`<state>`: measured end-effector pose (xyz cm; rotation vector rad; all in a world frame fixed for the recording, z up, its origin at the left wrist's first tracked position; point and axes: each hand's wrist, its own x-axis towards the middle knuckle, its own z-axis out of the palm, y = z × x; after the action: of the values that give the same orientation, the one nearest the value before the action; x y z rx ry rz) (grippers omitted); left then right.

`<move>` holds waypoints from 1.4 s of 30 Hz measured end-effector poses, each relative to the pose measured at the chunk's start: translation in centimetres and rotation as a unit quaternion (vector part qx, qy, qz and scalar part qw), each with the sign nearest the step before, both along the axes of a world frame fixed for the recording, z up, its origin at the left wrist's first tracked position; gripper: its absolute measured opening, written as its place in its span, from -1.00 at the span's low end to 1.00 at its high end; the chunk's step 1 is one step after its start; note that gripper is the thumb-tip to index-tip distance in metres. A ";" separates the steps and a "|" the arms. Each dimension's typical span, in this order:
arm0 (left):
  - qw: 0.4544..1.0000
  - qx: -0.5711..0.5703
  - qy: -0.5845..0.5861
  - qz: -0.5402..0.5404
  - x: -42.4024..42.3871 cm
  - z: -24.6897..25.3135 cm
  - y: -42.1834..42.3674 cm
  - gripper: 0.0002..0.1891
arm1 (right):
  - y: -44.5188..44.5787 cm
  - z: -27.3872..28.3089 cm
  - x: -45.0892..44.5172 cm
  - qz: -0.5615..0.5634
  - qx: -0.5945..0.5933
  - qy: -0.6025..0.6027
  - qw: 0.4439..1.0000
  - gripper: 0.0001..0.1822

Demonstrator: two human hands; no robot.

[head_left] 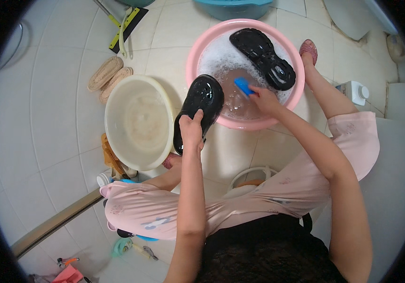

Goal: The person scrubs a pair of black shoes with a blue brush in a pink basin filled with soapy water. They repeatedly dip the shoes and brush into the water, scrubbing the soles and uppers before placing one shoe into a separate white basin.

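Note:
My left hand (pixel 191 131) grips a wet black clog-type shoe (pixel 207 93), held tilted between the two basins, its upper end over the left rim of the pink basin (pixel 192 67). A small blue brush (pixel 243 86) is in my right hand (pixel 264 100), low over the cloudy, sudsy water (pixel 236 100). A second black shoe (pixel 264 58) lies in the foam at the basin's upper right. The brush's bristles cannot be made out.
A cream basin (pixel 109 123) of slightly cloudy water stands at the left. Beyond it lie beige slippers (pixel 105 73) and a squeegee (pixel 130 30). A blue basin (pixel 236 9) stands at the top. A white plastic bottle (pixel 356 92) is beside my right leg.

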<state>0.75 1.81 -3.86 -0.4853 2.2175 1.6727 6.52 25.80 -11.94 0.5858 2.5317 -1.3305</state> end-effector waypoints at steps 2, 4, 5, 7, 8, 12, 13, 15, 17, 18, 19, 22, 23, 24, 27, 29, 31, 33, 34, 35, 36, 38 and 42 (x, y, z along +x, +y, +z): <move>1.000 0.030 -0.004 -0.003 -0.3 -0.7 0.3 -0.87 | -1.7 3.9 -0.3 -0.039 -0.048 0.101 0.993 -0.58; 0.999 0.039 -0.020 -0.004 -0.6 -0.4 1.3 -0.88 | -3.5 6.8 -0.1 0.008 -0.026 0.182 0.983 -0.57; 0.999 0.049 -0.019 -0.004 -0.4 -0.1 1.8 -0.87 | -4.4 8.6 0.1 0.059 0.009 0.178 0.982 -0.57; 0.997 0.071 -0.016 -0.006 0.3 0.5 3.1 -0.73 | -4.6 9.3 0.1 0.101 0.059 0.176 0.978 -0.56; 0.997 0.078 0.013 -0.001 0.7 0.0 3.7 -0.73 | -4.3 9.0 -0.2 0.092 0.074 0.178 0.977 -0.55; 0.999 0.034 0.025 -0.003 1.6 -1.4 4.3 -0.74 | -3.4 9.8 -1.0 0.031 0.138 0.131 0.981 -0.54; 0.999 0.029 0.017 0.004 1.7 -1.2 4.5 -0.74 | -3.4 9.8 -0.9 0.011 0.124 0.155 0.980 -0.55; 0.998 0.054 0.018 0.014 1.9 -1.5 4.5 -0.74 | -3.7 10.0 0.2 0.115 0.156 0.176 0.965 -0.56; 0.993 0.113 0.036 0.022 2.1 -2.0 4.3 -0.73 | -3.8 9.7 0.5 0.138 0.165 0.218 0.952 -0.57; 0.992 0.120 0.041 0.030 2.4 -2.3 4.3 -0.75 | -3.6 9.6 0.1 0.105 0.168 0.203 0.959 -0.58; 0.990 0.126 0.045 0.035 2.6 -1.4 5.2 -0.76 | -3.1 9.7 -0.5 0.069 0.171 0.187 0.965 -0.58; 0.993 0.107 0.043 0.035 3.3 -1.1 4.8 -0.85 | -1.6 9.6 -1.8 0.010 0.145 0.192 0.971 -0.61; 0.994 0.096 0.040 0.032 3.4 -1.4 4.3 -0.88 | -1.5 9.6 -1.6 0.010 0.120 0.201 0.972 -0.61; 0.995 0.086 0.030 0.031 3.2 -1.6 3.8 -0.90 | -1.7 9.6 -1.5 0.011 0.095 0.210 0.973 -0.61; 0.997 0.063 0.031 0.013 3.8 -1.3 3.6 -0.84 | -1.5 8.9 -1.5 0.022 0.105 0.190 0.976 -0.63; 0.995 0.042 0.082 -0.029 4.4 0.9 4.4 -0.79 | -0.2 7.2 -1.9 0.009 0.100 0.172 0.980 -0.64; 0.986 -0.008 0.149 -0.072 4.1 0.7 4.0 -0.77 | 0.8 6.1 -1.9 0.026 0.076 0.162 0.984 -0.65; 0.970 -0.047 0.211 -0.108 3.9 0.9 3.6 -0.74 | -0.1 4.6 -1.3 0.002 0.049 0.160 0.986 -0.63; 0.952 -0.094 0.257 -0.140 3.5 0.5 3.2 -0.70 | -0.5 4.1 -1.2 -0.007 0.035 0.160 0.986 -0.62; 0.929 -0.142 0.298 -0.170 3.2 -0.3 2.6 -0.66 | -0.8 4.0 -1.0 0.003 0.068 0.135 0.989 -0.61; 0.900 -0.190 0.337 -0.200 3.1 -1.2 2.1 -0.62 | -0.8 3.9 -0.6 0.012 0.101 0.110 0.989 -0.59; 0.957 -0.076 0.245 -0.132 3.0 -0.7 2.8 -0.57 | -0.5 3.3 -0.4 0.028 0.153 0.045 0.987 -0.56; 0.990 0.134 0.003 0.039 2.5 0.7 4.5 -0.61 | 1.4 -1.4 0.7 0.087 0.213 -0.040 0.972 -0.51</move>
<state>3.25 6.26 -3.19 -0.5025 1.9593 1.9770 7.21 27.15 -13.33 0.4652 2.7392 -0.6920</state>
